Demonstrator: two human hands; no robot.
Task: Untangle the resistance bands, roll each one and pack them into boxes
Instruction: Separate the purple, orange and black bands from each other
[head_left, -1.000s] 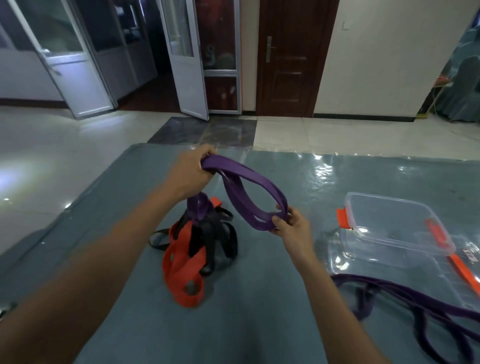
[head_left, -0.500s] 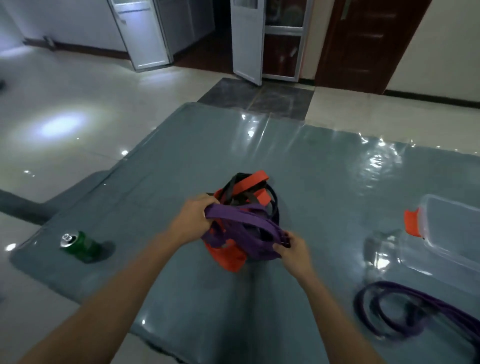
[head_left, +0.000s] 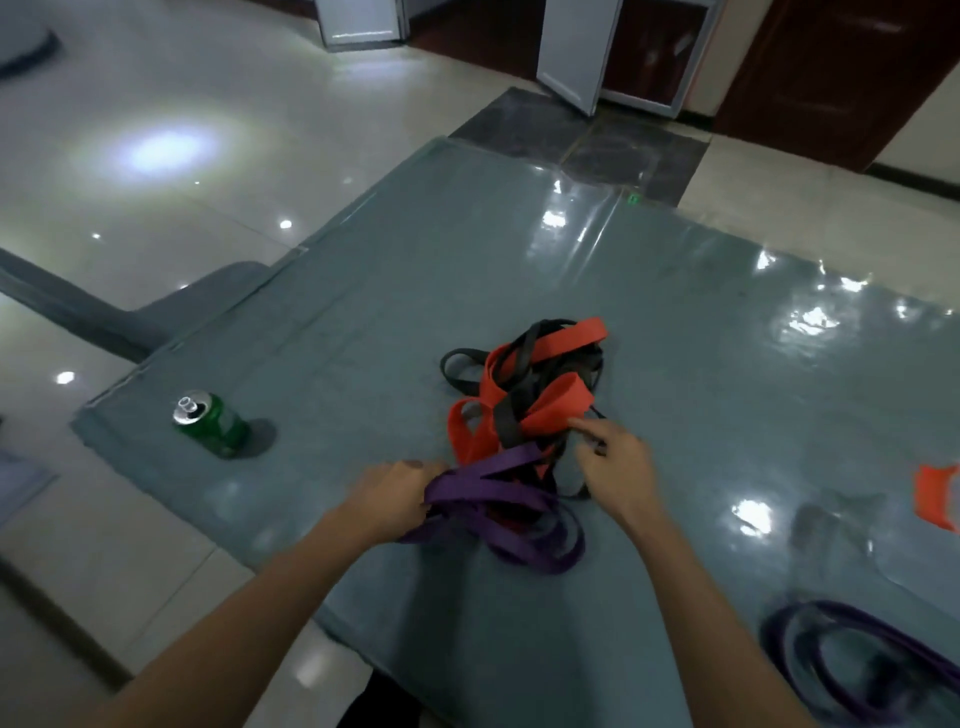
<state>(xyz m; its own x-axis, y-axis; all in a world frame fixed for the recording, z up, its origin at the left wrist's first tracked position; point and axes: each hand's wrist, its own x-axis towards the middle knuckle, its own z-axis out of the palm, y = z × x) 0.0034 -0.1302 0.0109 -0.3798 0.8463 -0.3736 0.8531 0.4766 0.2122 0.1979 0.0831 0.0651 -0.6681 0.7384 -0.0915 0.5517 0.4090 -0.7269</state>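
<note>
On the table (head_left: 701, 374), tangled orange, black and purple resistance bands (head_left: 524, 400) were heaped. A purple band (head_left: 498, 499) was gripped by the left hand (head_left: 387, 501); whether the right hand (head_left: 618, 467) held anything in its fingers (head_left: 584, 427) could not be told. Bands were judged light, limp, stretchy, best taken at a free loop.

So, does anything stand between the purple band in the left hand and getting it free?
Yes. The purple band that the left hand grips runs under the orange band and black band at its far end. The right hand reaches there.
</note>
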